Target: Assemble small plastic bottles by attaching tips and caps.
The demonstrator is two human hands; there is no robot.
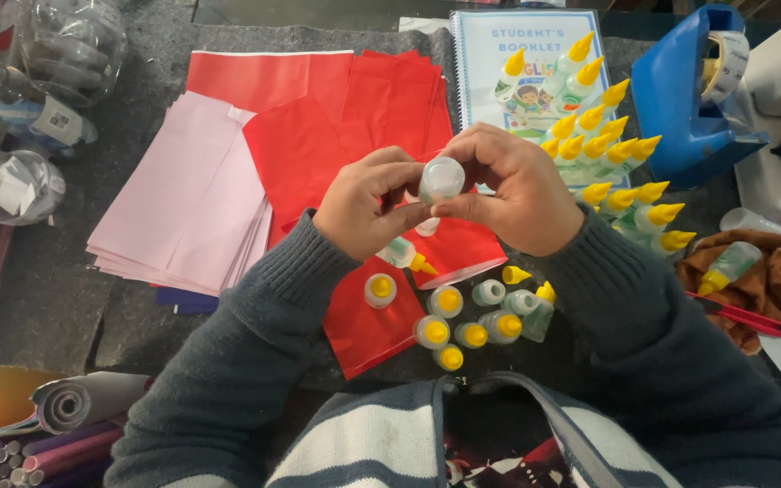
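Left hand (363, 203) and right hand (512, 185) both pinch the small clear glue bottle (442, 179), held bottom-up above the red paper (318, 145); it looks light, smooth, likely squeezable plastic, best gripped round its body.

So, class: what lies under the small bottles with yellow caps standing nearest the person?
Those capped bottles stand partly on a red paper sheet and partly on the grey felt mat. What lies beneath that sheet is covered.
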